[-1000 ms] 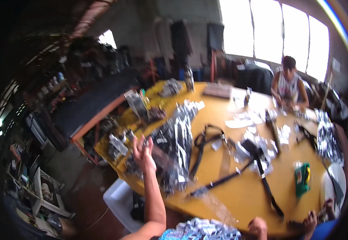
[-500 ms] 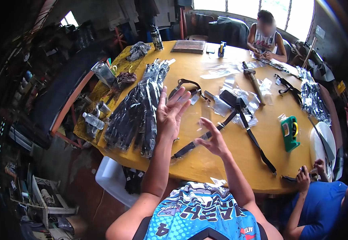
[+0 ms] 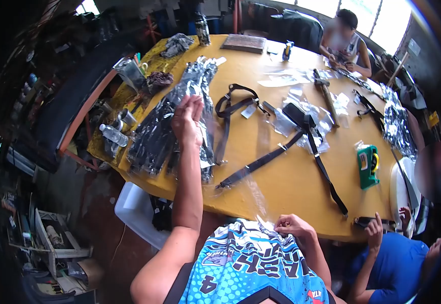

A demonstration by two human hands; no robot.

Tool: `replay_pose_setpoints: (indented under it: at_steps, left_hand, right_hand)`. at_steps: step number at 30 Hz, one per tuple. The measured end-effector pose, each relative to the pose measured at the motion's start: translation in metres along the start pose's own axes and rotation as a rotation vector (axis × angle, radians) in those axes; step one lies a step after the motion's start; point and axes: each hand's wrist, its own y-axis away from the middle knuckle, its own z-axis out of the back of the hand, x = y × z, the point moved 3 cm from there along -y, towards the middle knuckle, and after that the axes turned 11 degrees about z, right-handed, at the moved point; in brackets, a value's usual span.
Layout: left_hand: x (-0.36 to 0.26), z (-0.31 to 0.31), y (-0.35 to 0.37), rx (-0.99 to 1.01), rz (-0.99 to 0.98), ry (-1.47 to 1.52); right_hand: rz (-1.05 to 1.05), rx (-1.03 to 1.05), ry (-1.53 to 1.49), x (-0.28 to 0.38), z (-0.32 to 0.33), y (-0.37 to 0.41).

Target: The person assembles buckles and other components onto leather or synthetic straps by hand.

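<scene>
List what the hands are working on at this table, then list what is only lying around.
In hand:
- left hand, fingers bunched above the pile of bagged black straps
- right hand, pinching a clear plastic bag at the table edge
- long black strap beside that bag

Lying about:
- green pack
- hammer
- water bottle
- looped dark strap

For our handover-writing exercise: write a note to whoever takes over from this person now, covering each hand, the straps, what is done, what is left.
Left hand: raised over the pile of black straps in clear plastic bags, fingers bunched; grip unclear.
Right hand: closed on the end of a long clear plastic sleeve at the near edge of the round yellow table.
Done: many straps lie bagged.
Left: a long black strap and a dark looped strap lie outside the pile.
</scene>
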Motion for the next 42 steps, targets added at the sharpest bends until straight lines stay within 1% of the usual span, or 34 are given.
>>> replay_pose_setpoints:
  at_steps: [1, 2, 4, 5, 7, 9, 10, 11, 12, 13, 14, 15, 17, 18, 19, 21, 23, 24, 25, 26, 27, 28, 29, 30, 31, 32, 33, 35, 36, 37, 39, 40, 41, 42]
  left_hand:
    - [0.002, 0.002, -0.002, -0.03, 0.001, 0.008]
    - [0.007, 0.008, -0.007, -0.034, 0.01, 0.005]
    - [0.012, 0.018, -0.013, -0.047, 0.014, -0.002]
    - [0.013, 0.022, -0.013, -0.08, 0.029, -0.013]
    - [0.015, 0.035, -0.015, -0.097, 0.033, -0.049]
    - [0.018, 0.052, -0.017, -0.149, -0.009, -0.052]
    - [0.018, 0.063, -0.019, -0.155, -0.019, -0.073]
    - [0.018, 0.075, -0.019, -0.162, -0.031, -0.093]
    - [0.018, 0.087, -0.018, -0.202, -0.029, -0.132]
    - [0.018, 0.1, -0.015, -0.244, -0.027, -0.172]
    - [0.016, 0.115, -0.011, -0.305, -0.036, -0.244]
    - [0.014, 0.129, -0.002, -0.368, -0.05, -0.319]
    - [0.008, 0.149, 0.031, -0.593, -0.112, -0.459]
    - [0.009, 0.176, 0.041, -0.674, -0.145, -0.506]
    - [0.013, 0.21, 0.049, -0.755, -0.183, -0.553]
    - [0.008, 0.258, 0.082, -1.074, -0.191, -1.175]
    - [0.01, 0.258, 0.115, -1.346, -0.413, -1.728]
    - [0.007, 0.189, 0.141, -1.365, -0.522, -1.9]
    - [0.028, 0.172, 0.127, -0.771, -0.477, -1.532]
    - [0.055, 0.15, 0.121, -0.235, -0.393, -1.112]
    - [0.076, 0.084, 0.136, 0.004, -0.154, -0.938]
    - [0.089, 0.015, 0.159, 0.322, -0.109, -0.992]
    - [0.116, -0.017, 0.176, 0.543, 0.152, -0.922]
    - [0.123, -0.057, 0.195, 0.784, 0.022, -1.127]
    - [0.142, -0.072, 0.204, 0.877, 0.109, -1.117]
    - [0.157, -0.079, 0.208, 0.973, 0.197, -1.104]
    - [0.163, -0.08, 0.206, 0.971, 0.197, -1.108]
    - [0.174, -0.085, 0.202, 1.001, 0.231, -1.12]
    - [0.176, -0.09, 0.203, 0.993, 0.206, -1.07]
    - [0.179, -0.091, 0.205, 0.998, 0.208, -1.075]
    - [0.192, -0.086, 0.205, 0.802, 0.516, -0.825]
    - [0.199, -0.084, 0.203, 0.765, 0.578, -0.843]
    - [0.204, -0.086, 0.202, 0.768, 0.577, -0.846]
    - [0.208, -0.087, 0.202, 0.734, 0.636, -0.806]
  right_hand:
    - [-0.003, 0.0, 0.061, -0.004, -0.004, 0.007]
    - [-0.02, -0.013, 0.048, -0.004, -0.005, 0.014]
    - [-0.012, -0.171, 0.094, 0.008, 0.002, 0.026]
    - [0.024, -0.273, -0.012, -0.017, 0.005, 0.032]
    - [-0.052, -0.473, -0.094, -0.018, 0.019, 0.048]
    - [-0.047, -0.465, -0.147, -0.031, 0.027, 0.065]
    - [-0.025, -0.427, 0.019, -0.027, 0.028, 0.07]
    - [-0.04, -0.452, 0.008, -0.02, 0.03, 0.076]
    - [-0.102, -0.322, 0.018, -0.013, 0.028, 0.081]
    - [-0.163, -0.187, 0.025, -0.012, 0.026, 0.088]
    - [-0.197, -0.208, 0.002, -0.021, 0.026, 0.094]
    - [-0.19, -0.27, -0.06, -0.023, 0.028, 0.1]
    - [-0.255, -0.405, -0.327, -0.016, 0.038, 0.108]
    - [-0.213, -0.483, -0.352, -0.023, 0.045, 0.111]
    - [-0.076, -0.576, -0.396, -0.024, 0.051, 0.112]
    - [0.152, -0.727, -0.478, -0.009, 0.065, 0.107]
    - [0.135, -0.733, -0.468, 0.002, 0.077, 0.1]
    - [0.114, -0.733, -0.452, 0.007, 0.084, 0.095]
    - [0.145, -0.672, -0.253, 0.016, 0.092, 0.081]
    - [0.166, -0.597, -0.053, 0.024, 0.097, 0.069]
    - [0.238, -0.581, 0.054, 0.039, 0.1, 0.058]
    - [0.311, -0.561, 0.161, 0.054, 0.1, 0.05]
    - [0.309, -0.552, 0.162, 0.059, 0.099, 0.042]
    - [0.321, -0.522, 0.168, 0.064, 0.098, 0.034]
    - [0.333, -0.495, 0.173, 0.067, 0.098, 0.03]
    - [0.366, -0.478, 0.346, 0.073, 0.101, 0.029]
    - [0.369, -0.477, 0.343, 0.075, 0.1, 0.03]
    - [0.24, -0.626, 0.159, 0.07, 0.099, 0.035]
    - [0.174, -0.651, 0.047, 0.065, 0.098, 0.038]
    - [0.175, -0.656, 0.041, 0.057, 0.095, 0.039]
    - [0.332, -0.742, -0.21, 0.031, 0.09, 0.038]
    - [0.285, -0.756, -0.388, 0.02, 0.085, 0.038]
    - [0.287, -0.759, -0.39, 0.012, 0.084, 0.037]
    - [0.291, -0.798, -0.427, 0.006, 0.083, 0.037]
